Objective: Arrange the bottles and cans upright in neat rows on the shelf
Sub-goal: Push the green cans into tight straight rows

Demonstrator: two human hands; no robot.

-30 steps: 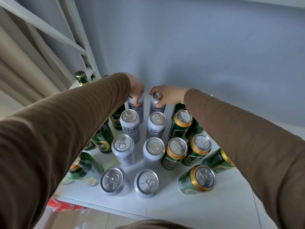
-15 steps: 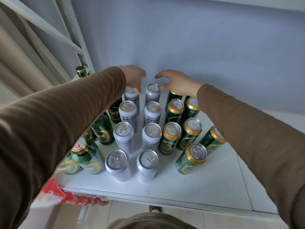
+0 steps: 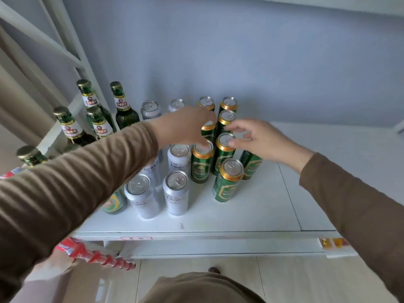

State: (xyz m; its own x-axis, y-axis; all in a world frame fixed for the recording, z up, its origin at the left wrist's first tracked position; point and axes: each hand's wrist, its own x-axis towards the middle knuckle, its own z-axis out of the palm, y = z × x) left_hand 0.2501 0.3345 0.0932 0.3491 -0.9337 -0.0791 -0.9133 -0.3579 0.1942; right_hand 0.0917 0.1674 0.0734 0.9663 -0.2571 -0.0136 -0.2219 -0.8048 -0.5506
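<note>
Grey-blue wall behind, white shelf [image 3: 251,206] below it carrying everything, pale tiled floor [image 3: 284,281] under the front edge. I see green bottles [image 3: 124,110] with gold caps standing upright at the back left, next to the white shelf frame [image 3: 65,47]. Silver cans [image 3: 176,193] stand upright in two columns mid-shelf; my left sleeve [image 3: 76,182] covers some of them. Green cans [image 3: 227,181] with gold rims stand upright in columns just right of the silver ones, running back to the wall. One green can [image 3: 250,165] sits off to the right of that block, under my right hand, top hidden. Left hand [image 3: 185,127] reaches across over the green columns, fingers curled down, fingertips [image 3: 205,145] at the top of the green can [image 3: 202,164] beside the silver column; can't tell if it's actually gripping. Right hand [image 3: 260,141] is spread, fingers loosely apart, fingertips at the rim of the next green can [image 3: 225,152]; not pinching anything I can confirm. Red packaging [image 3: 91,254] sticks out on a lower level at bottom left.
</note>
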